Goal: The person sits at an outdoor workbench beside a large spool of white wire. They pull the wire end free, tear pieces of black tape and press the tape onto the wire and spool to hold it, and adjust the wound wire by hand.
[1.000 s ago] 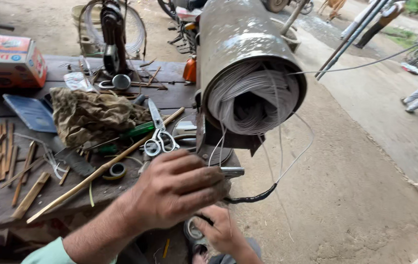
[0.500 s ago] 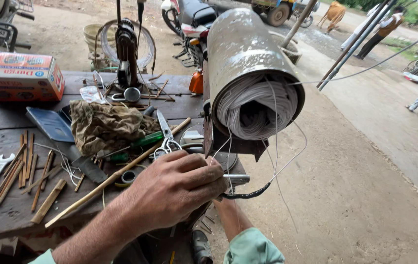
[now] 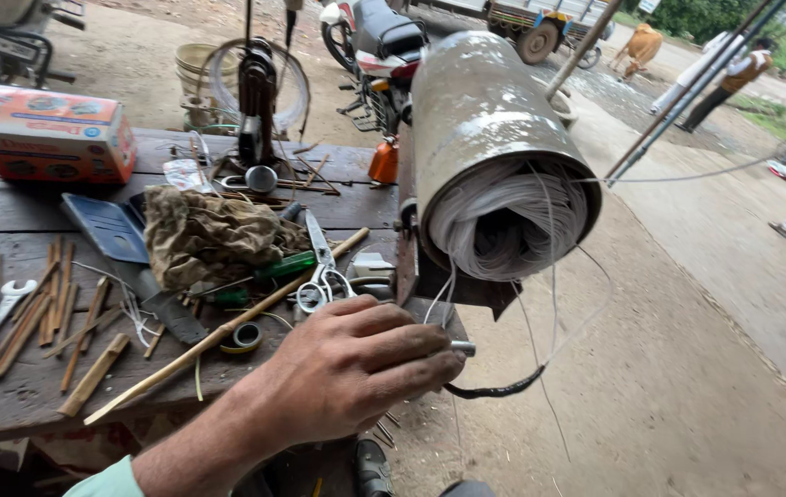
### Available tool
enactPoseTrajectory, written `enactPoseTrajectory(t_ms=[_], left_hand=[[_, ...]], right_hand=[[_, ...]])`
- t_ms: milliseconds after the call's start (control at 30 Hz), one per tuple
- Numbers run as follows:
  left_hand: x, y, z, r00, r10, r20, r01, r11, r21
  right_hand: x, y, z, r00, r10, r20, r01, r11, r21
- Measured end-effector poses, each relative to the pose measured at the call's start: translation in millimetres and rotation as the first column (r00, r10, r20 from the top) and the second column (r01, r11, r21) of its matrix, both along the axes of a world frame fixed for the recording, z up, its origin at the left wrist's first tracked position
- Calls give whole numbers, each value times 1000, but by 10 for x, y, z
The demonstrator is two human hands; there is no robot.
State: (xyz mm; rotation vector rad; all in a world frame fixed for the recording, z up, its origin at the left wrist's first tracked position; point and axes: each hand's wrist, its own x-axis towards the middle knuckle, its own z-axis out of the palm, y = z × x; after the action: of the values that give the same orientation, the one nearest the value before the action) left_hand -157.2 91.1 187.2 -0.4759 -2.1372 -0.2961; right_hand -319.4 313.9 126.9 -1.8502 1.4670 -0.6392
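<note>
1. I see the left hand [image 3: 347, 368] at the desk [image 3: 34, 221] edge, fingers [image 3: 411, 364] curled tight round a small metal rod [image 3: 463, 348], its tip poking out just below the metal cylinder [image 3: 490, 138].
2. White wire [image 3: 513, 225] spills from that cylinder's open end.
3. Scissors [image 3: 321, 267], a bamboo stick [image 3: 218, 336] and a crumpled cloth [image 3: 204, 235] lie left of the cylinder.
4. The right hand is out of sight.
</note>
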Motion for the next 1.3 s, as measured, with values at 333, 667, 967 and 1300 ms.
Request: enactPoseTrajectory(t_ms=[333,667,967,1300], left_hand=[[61,106,16,996,67,-60,-56,985,166],[-84,106,12,985,155,-80,-143,979,145],[-255,76,180,964,127,-234,-30,925,378],[-447,-61,542,941,212,-262,-49,855,516]], right_hand=[[-21,805,1286,583,-733,-350,290,590,-753],[4,37,1662,349,-624,-699,-278,644,-713],[-94,-63,1830,634,-690,-349,-39,423,-905],[-291,-222,1910,696,-708,-121,125,285,-950]])
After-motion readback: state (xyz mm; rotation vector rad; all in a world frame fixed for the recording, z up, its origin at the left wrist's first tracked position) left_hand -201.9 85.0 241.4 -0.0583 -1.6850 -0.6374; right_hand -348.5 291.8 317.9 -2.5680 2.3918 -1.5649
